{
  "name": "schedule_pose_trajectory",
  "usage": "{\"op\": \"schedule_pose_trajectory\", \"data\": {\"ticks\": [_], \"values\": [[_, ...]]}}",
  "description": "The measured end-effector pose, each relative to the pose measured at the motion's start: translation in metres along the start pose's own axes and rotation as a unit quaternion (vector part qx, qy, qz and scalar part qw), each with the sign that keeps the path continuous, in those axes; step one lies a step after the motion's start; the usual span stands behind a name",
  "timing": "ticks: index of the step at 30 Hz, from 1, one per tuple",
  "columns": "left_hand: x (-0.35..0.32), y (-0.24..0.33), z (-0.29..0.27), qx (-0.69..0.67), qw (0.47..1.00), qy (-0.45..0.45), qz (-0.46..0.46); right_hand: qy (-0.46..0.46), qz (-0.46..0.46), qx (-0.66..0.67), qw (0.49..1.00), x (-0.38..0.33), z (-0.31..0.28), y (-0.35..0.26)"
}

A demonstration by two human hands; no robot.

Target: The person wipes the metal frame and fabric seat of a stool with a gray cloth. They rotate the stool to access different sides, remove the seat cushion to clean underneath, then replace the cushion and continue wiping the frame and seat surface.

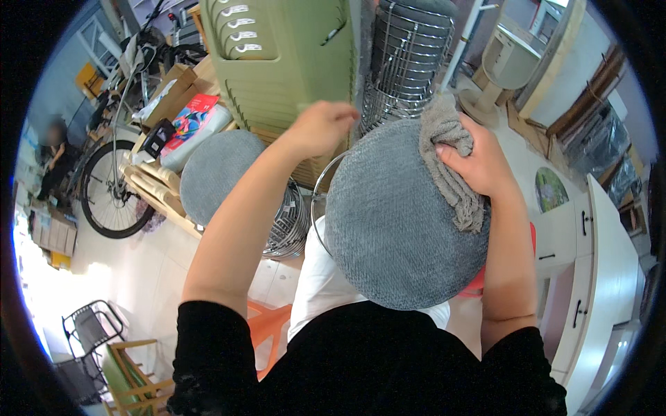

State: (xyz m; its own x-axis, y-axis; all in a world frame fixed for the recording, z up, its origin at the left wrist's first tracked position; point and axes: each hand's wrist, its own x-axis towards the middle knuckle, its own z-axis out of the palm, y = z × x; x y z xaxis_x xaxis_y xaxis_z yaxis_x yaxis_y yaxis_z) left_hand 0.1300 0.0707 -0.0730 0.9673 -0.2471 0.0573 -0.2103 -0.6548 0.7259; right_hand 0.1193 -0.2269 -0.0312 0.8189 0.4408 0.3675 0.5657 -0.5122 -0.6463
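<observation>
Close below the camera, a round grey cushion [395, 222] sits in front of the person's chest, its fabric facing up. On its upper right part the right hand [482, 163] presses a folded grey cloth [447, 163], fingers closed over the cloth. At the cushion's far left edge the left hand [320, 126] reaches forward, fingers curled; what they grip cannot be told. Behind it stands a stack of green chairs [284, 55] and a stack of wire stool frames [409, 55]. A second grey cushion [220, 173] lies to the left, with a bicycle [111, 187] beyond it. White cabinets [590, 249] stand at the right.
</observation>
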Motion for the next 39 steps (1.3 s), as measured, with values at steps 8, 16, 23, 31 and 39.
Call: {"op": "schedule_pose_trajectory", "data": {"ticks": [8,16,23,31,39], "values": [[-0.006,0.053,0.009,-0.223,0.954,0.190,0.063,0.019,-0.018,-0.008,1.000,-0.015,-0.004,-0.015],[0.026,0.066,0.030,-0.254,0.965,0.009,0.064,0.027,-0.017,0.015,0.999,-0.027,-0.006,-0.022],[0.004,0.066,0.028,-0.174,0.984,-0.003,0.039,0.015,-0.016,-0.002,1.000,-0.029,-0.007,-0.018],[-0.045,0.111,0.023,0.009,0.890,0.329,0.316,0.025,-0.038,-0.006,0.999,-0.020,-0.003,-0.011],[-0.205,0.163,0.035,-0.075,0.574,0.384,0.720,0.046,-0.070,-0.043,0.996,-0.021,0.000,-0.025]]}}
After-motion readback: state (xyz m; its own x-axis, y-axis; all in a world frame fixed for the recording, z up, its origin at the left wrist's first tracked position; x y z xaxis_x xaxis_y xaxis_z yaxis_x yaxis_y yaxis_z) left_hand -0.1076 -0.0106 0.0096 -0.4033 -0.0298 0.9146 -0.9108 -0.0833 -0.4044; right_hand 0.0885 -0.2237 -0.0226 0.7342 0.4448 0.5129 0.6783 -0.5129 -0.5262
